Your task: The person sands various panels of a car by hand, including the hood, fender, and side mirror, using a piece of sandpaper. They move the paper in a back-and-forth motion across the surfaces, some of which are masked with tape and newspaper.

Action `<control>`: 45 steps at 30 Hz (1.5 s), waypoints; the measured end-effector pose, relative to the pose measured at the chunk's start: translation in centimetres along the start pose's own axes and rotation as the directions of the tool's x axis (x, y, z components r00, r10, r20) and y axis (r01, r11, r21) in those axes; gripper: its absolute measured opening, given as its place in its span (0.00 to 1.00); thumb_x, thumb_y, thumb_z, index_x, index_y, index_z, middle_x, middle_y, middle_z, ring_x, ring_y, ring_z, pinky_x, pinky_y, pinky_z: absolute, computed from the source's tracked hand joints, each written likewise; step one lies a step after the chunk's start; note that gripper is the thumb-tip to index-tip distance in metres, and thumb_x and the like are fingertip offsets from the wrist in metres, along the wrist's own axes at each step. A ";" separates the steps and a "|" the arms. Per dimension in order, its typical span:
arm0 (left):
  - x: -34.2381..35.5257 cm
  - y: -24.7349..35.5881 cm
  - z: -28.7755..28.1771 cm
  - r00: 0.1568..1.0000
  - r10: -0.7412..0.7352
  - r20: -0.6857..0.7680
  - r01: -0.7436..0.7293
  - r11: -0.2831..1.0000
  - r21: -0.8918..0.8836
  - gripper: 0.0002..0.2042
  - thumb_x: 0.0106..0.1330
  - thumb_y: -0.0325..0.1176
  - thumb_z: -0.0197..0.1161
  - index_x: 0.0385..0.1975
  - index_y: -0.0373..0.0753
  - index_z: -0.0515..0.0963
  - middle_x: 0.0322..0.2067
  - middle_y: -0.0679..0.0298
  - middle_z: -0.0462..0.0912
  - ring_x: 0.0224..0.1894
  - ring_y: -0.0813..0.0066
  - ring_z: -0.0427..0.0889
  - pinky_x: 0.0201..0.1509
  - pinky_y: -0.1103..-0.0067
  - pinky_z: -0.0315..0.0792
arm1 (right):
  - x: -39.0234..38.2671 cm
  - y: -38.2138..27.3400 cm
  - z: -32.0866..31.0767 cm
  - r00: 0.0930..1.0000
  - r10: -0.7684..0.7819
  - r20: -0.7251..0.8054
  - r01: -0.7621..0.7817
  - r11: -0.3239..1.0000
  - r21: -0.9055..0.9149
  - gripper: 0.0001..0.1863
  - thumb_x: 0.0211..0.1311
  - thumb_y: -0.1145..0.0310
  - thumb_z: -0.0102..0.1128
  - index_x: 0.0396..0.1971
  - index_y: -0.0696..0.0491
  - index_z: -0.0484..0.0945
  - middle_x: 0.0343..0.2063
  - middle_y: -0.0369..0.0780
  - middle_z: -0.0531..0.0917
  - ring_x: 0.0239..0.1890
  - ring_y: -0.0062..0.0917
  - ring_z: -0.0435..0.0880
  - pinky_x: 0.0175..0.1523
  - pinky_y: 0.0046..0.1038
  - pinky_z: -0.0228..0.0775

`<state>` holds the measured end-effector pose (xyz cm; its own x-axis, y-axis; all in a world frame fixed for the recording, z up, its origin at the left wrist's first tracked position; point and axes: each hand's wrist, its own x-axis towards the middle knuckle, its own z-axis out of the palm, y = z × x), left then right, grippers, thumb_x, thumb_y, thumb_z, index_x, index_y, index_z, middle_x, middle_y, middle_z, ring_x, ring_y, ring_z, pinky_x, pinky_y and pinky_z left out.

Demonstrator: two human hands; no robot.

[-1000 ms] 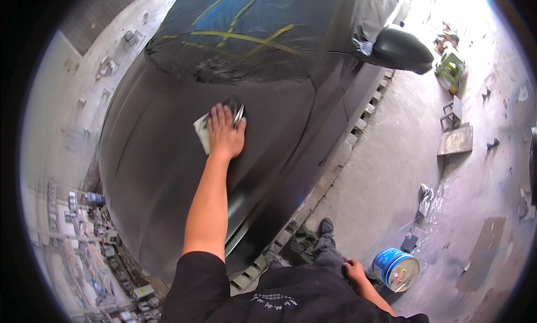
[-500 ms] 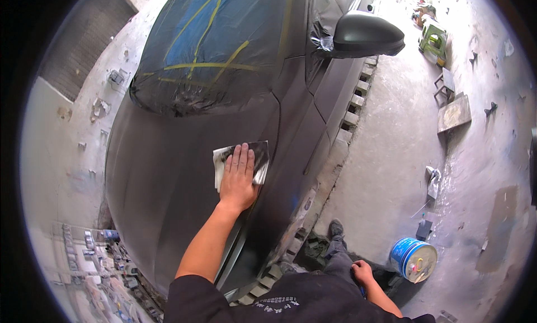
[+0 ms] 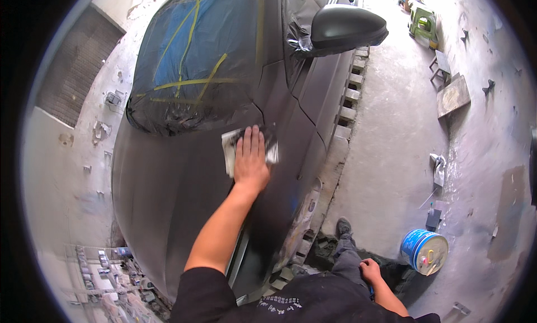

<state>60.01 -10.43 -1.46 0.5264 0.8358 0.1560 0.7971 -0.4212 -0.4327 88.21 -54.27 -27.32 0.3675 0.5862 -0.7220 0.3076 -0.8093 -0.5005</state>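
My left hand (image 3: 251,159) lies flat, fingers together, pressing a whitish abrasive sheet (image 3: 229,148) onto the dull dark hood (image 3: 168,194) of a car, close to the lower edge of the windshield. The windshield (image 3: 196,60) is covered with dark film held by strips of yellow tape. My right hand (image 3: 370,270) rests on my thigh at the lower right, its fingers curled, with nothing in it.
A black side mirror (image 3: 347,26) juts out at the top right. On the concrete floor to the right stand a blue-and-white bucket (image 3: 424,251), a flat board (image 3: 453,95) and a green stool (image 3: 423,22). A grating (image 3: 344,116) runs along the car's side.
My left hand has slid the sheet across the hood to the right and closer to the windshield. My right hand has stayed on my thigh.
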 end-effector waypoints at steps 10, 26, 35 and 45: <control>13.4 1.2 -0.4 0.990 -0.142 -0.017 0.143 0.988 0.064 0.42 0.66 0.53 0.53 0.72 0.30 0.47 0.74 0.50 0.40 0.77 0.54 0.37 0.77 0.62 0.34 | 0.0 -0.3 -0.5 0.999 0.053 0.006 -0.054 0.998 0.022 0.16 0.57 0.61 0.61 0.40 0.55 0.83 0.39 0.47 0.86 0.45 0.37 0.84 0.52 0.34 0.74; 12.8 1.2 0.2 0.964 0.246 0.102 -0.257 0.960 0.109 0.39 0.65 0.50 0.53 0.70 0.32 0.53 0.74 0.55 0.48 0.77 0.61 0.41 0.78 0.66 0.36 | 0.8 0.6 -0.1 0.999 0.023 -0.027 -0.022 0.999 0.040 0.14 0.58 0.62 0.60 0.39 0.55 0.83 0.38 0.47 0.86 0.44 0.37 0.85 0.52 0.34 0.74; 3.8 4.0 2.3 0.984 0.162 -0.073 -0.170 0.977 -0.126 0.43 0.57 0.45 0.63 0.67 0.25 0.54 0.70 0.41 0.51 0.75 0.47 0.47 0.76 0.59 0.41 | -0.1 0.9 0.4 0.997 0.057 -0.055 -0.051 0.992 0.117 0.14 0.57 0.62 0.61 0.38 0.55 0.83 0.38 0.47 0.86 0.44 0.38 0.84 0.51 0.34 0.74; 10.7 6.0 3.3 0.989 0.112 -0.096 -0.125 0.982 -0.139 0.40 0.63 0.50 0.59 0.69 0.29 0.55 0.72 0.48 0.50 0.76 0.53 0.44 0.77 0.63 0.39 | 0.2 0.1 -0.6 0.999 0.036 -0.013 -0.035 0.997 0.073 0.14 0.58 0.63 0.60 0.39 0.56 0.83 0.38 0.47 0.85 0.45 0.38 0.84 0.52 0.34 0.73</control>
<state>69.44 -2.86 -5.28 0.6382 0.7458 0.1909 0.7586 -0.5671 -0.3207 88.82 -54.23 -27.24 0.3900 0.5572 -0.7331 0.2295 -0.8299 -0.5086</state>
